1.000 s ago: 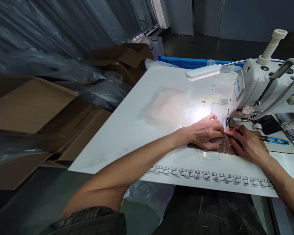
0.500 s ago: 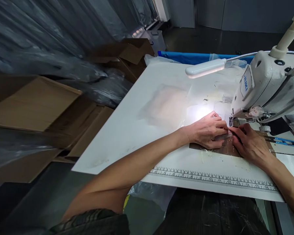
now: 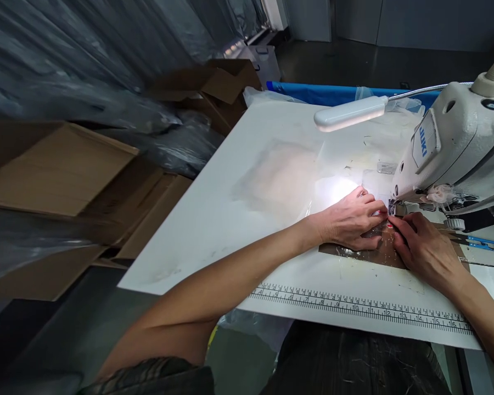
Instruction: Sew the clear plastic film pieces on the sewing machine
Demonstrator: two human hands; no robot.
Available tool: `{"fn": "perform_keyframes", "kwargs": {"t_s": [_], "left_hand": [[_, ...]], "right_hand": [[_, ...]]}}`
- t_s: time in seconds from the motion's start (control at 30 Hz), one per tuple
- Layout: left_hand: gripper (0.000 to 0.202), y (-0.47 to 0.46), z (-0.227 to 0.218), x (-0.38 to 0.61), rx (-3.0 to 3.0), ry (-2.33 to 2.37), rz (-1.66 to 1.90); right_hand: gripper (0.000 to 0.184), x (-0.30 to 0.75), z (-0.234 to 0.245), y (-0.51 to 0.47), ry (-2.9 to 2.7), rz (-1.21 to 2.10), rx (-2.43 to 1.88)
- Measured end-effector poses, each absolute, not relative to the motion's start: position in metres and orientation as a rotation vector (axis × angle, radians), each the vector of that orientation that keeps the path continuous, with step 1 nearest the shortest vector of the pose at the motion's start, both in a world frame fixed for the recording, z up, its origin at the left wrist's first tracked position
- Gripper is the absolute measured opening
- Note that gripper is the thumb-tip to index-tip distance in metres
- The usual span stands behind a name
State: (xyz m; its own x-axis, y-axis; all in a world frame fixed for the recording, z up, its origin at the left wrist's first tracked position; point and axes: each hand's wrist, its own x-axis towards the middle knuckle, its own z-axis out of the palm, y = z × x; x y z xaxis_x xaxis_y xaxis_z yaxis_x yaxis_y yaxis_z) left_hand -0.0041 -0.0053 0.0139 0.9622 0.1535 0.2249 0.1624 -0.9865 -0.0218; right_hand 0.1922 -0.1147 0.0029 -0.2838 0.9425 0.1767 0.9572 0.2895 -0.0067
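In front of the sewing machine (image 3: 453, 145), left hand (image 3: 349, 222) and right hand (image 3: 428, 249) are close together. Whether they grip anything, I cannot tell.

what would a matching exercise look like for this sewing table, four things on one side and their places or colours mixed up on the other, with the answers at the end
Things
1. snips
2. lamp
3. measuring scale
4. left hand and right hand

Places, colours
A. running along the near edge of the table
B. fingertips close together by the presser foot
C. blue-handled, lying to the right of both hands
D. white, held above the table on a metal stalk

Right pairs: 1-C, 2-D, 3-A, 4-B
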Motion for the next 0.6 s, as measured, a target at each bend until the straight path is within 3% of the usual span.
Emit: {"fn": "perform_keyframes", "kwargs": {"t_s": [0.23,0.6], "left_hand": [[0.042,-0.003,0.012,-0.002,-3.046,-0.274,-0.312],[0.054,-0.002,0.012,-0.002,-3.016,-0.317,-0.319]], "right_hand": [[0.039,0.191,0.002,-0.113,-2.394,-0.187,-1.851],[0.039,0.214,0.012,-0.109,-2.016,0.285,-1.666]]}}
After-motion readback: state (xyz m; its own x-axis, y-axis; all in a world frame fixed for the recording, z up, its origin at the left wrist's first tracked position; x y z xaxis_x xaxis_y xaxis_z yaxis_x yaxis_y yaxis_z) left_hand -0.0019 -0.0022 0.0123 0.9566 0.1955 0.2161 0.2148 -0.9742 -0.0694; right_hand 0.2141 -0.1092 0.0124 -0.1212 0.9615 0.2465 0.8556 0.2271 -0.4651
